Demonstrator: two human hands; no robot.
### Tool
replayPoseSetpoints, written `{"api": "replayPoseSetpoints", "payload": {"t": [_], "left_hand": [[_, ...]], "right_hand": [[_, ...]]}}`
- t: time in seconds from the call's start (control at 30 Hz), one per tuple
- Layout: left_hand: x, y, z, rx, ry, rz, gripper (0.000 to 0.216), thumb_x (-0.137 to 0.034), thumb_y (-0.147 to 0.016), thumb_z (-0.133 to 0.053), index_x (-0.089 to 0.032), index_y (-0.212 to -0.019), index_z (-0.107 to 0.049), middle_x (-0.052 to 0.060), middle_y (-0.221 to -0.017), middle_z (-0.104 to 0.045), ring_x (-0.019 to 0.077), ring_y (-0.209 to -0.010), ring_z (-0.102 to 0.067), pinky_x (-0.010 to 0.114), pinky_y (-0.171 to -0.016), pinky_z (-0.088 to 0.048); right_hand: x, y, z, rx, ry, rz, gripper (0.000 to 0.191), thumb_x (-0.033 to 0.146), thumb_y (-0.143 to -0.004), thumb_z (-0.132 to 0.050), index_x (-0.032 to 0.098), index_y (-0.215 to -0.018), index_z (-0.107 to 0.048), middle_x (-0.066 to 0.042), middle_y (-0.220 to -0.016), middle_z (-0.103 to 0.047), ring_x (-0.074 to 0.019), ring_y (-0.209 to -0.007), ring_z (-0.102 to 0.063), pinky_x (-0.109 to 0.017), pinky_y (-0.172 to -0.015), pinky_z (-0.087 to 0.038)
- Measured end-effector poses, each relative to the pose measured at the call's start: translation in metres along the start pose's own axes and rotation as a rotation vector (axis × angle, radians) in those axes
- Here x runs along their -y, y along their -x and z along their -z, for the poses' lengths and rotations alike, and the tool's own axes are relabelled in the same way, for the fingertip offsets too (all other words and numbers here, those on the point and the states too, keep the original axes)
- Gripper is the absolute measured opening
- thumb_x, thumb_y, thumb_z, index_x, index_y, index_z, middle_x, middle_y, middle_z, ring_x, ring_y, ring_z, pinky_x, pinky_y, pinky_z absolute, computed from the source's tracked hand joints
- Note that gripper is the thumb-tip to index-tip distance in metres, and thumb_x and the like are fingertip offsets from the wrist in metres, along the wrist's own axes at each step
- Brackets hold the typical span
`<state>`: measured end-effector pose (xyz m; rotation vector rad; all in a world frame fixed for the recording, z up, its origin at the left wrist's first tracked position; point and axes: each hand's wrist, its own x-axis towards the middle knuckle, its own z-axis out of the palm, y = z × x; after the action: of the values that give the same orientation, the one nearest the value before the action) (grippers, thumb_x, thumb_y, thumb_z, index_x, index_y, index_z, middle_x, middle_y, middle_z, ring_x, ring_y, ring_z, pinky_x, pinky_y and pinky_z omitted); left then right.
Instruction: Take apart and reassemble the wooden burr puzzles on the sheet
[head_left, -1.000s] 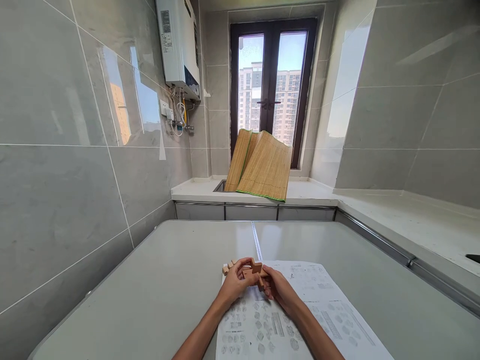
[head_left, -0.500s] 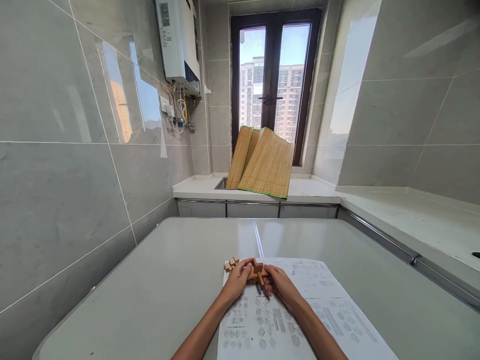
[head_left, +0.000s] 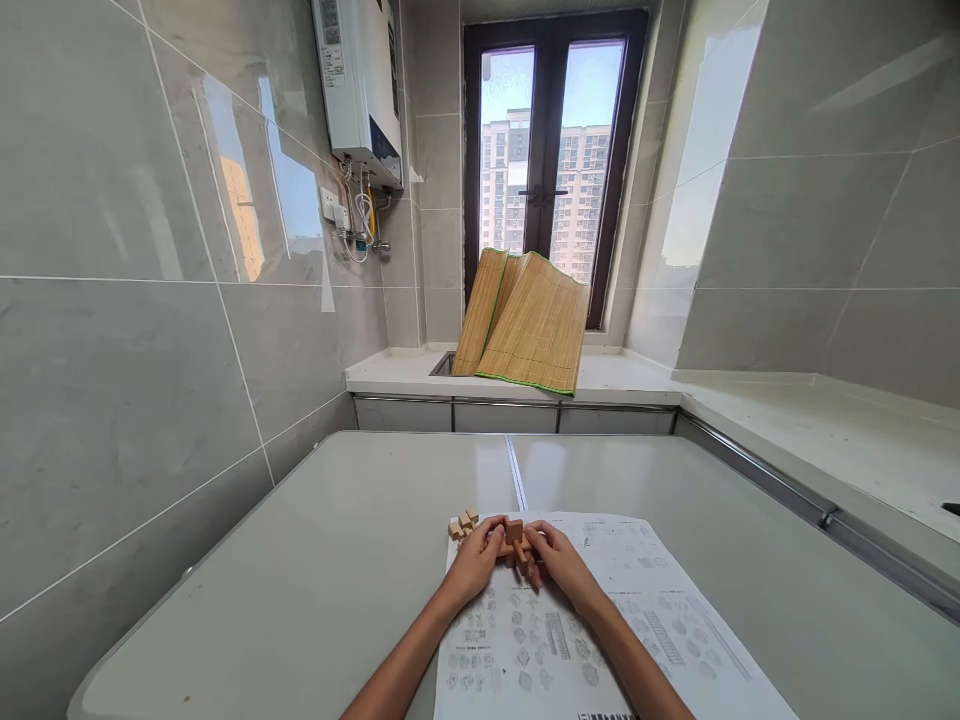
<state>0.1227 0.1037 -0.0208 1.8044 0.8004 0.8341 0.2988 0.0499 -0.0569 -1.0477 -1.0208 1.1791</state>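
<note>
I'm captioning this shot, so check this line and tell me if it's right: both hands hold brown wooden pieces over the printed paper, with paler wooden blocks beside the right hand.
One slip: the head view shows the paler wooden blocks beside the left hand, not the right hand. Both do hold brown wooden pieces over the printed paper.

Wooden pieces [head_left: 514, 532] part-hidden; print [head_left: 556, 635] illegible

I'd call this a kitchen: white counter [head_left: 630, 374] beyond the hands [head_left: 474, 562], water heater [head_left: 352, 85] on the tiled wall [head_left: 120, 380] to their left.
</note>
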Motion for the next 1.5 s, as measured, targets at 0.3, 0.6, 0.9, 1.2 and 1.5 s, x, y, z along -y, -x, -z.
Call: {"api": "replayPoseSetpoints", "payload": {"t": [0.3, 0.6, 0.9, 1.2, 1.5], "left_hand": [[-0.012, 0.007, -0.002, 0.021, 0.005, 0.012, 0.050, -0.057, -0.096, -0.049, -0.021, -0.128, -0.063, 0.010, -0.133, -0.066, 0.0289, -0.124, -0.059, 0.042, -0.109, -0.041], [-0.024, 0.018, -0.003, 0.002, -0.075, -0.082, 0.085, -0.049, -0.063, -0.088, -0.024, -0.137, -0.056, 0.013, -0.138, -0.059, 0.0363, -0.125, -0.055, 0.048, -0.108, -0.042], [-0.037, 0.021, -0.001, -0.046, -0.239, -0.231, 0.079, -0.048, -0.064, -0.086, -0.026, -0.134, -0.056, 0.009, -0.123, -0.064, 0.0302, -0.107, -0.061, 0.043, -0.095, -0.050], [-0.042, 0.023, -0.001, -0.064, -0.276, -0.302, 0.078, -0.045, -0.062, -0.088, -0.026, -0.131, -0.057, 0.008, -0.118, -0.065, 0.0280, -0.101, -0.062, 0.041, -0.092, -0.050], [-0.038, 0.024, 0.003, -0.121, -0.231, -0.210, 0.072, -0.040, -0.062, -0.086, -0.025, -0.128, -0.061, 0.010, -0.120, -0.068, 0.0322, -0.107, -0.062, 0.045, -0.097, -0.048]], "right_hand": [[0.000, 0.001, 0.000, -0.020, 0.019, 0.024, 0.052, 0.071, -0.081, -0.064, 0.020, -0.089, -0.060, 0.005, -0.056, -0.061, -0.0114, -0.040, -0.051, -0.024, -0.041, -0.042], [0.010, 0.006, -0.003, 0.007, -0.078, 0.001, 0.055, 0.070, -0.075, -0.071, 0.019, -0.094, -0.063, 0.002, -0.064, -0.066, -0.0100, -0.040, -0.050, -0.024, -0.041, -0.040], [0.022, 0.013, -0.007, 0.025, -0.100, 0.012, 0.048, 0.063, -0.078, -0.073, 0.020, -0.097, -0.066, 0.005, -0.055, -0.058, -0.0092, -0.041, -0.041, -0.023, -0.043, -0.033], [0.020, 0.012, -0.005, 0.053, -0.198, -0.018, 0.044, 0.058, -0.075, -0.078, 0.020, -0.095, -0.067, 0.007, -0.052, -0.052, -0.0082, -0.042, -0.037, -0.022, -0.043, -0.029], [0.025, 0.013, -0.012, 0.095, -0.236, -0.047, 0.044, 0.057, -0.079, -0.077, 0.018, -0.098, -0.067, 0.002, -0.068, -0.058, -0.0073, -0.047, -0.041, -0.021, -0.042, -0.029]]}}
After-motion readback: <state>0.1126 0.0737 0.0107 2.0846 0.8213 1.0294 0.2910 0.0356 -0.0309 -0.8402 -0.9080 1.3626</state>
